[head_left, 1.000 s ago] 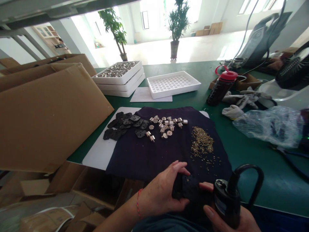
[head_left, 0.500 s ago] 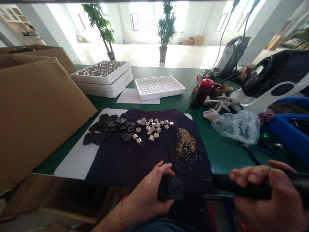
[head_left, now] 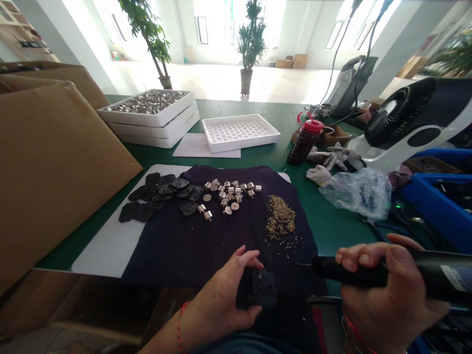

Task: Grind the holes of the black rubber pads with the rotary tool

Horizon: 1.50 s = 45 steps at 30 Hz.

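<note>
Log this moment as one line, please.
left hand: holds black holed plate | right hand: holds black rotary tool | beneath: dark cloth

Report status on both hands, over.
Left hand holding black perforated plate over dark cloth. Right hand holding black rotary tool, thin bit aimed at plate, not touching. Nothing between them.

Cloth (head_left: 184, 255) on bench (head_left: 265, 157): perforated plates (head_left: 158, 194) left, metal fittings (head_left: 224, 194) centre, loose granules (head_left: 280, 219) right; stacked trays (head_left: 147, 118) behind, bottle (head_left: 305, 142) further right.
</note>
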Tool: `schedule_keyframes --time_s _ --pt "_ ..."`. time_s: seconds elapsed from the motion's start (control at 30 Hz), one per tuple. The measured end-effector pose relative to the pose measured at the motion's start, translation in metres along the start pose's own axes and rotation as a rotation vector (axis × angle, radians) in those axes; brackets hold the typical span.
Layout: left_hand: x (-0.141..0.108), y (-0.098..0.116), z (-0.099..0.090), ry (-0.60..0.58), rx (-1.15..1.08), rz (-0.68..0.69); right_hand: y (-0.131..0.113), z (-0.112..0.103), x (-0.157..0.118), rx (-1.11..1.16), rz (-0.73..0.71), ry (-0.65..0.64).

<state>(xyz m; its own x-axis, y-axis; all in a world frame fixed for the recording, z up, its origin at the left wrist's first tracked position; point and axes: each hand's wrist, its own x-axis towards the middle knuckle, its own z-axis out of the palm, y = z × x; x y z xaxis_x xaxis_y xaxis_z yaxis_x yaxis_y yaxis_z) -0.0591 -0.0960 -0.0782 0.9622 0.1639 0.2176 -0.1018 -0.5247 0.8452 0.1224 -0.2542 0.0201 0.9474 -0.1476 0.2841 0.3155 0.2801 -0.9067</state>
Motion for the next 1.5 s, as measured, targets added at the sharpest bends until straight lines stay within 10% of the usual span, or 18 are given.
schedule_keyframes --time_s 0.6,0.9,1.5 --pt "0.004 0.0 0.001 0.007 -0.009 0.055 -0.007 0.002 0.002 0.007 -0.046 0.025" --pt "0.008 -0.003 0.003 0.011 -0.054 0.099 -0.01 0.01 -0.025 0.249 0.178 -0.307" --pt "0.009 -0.005 0.004 0.006 -0.078 0.107 -0.007 0.028 -0.037 0.15 0.22 -0.231"
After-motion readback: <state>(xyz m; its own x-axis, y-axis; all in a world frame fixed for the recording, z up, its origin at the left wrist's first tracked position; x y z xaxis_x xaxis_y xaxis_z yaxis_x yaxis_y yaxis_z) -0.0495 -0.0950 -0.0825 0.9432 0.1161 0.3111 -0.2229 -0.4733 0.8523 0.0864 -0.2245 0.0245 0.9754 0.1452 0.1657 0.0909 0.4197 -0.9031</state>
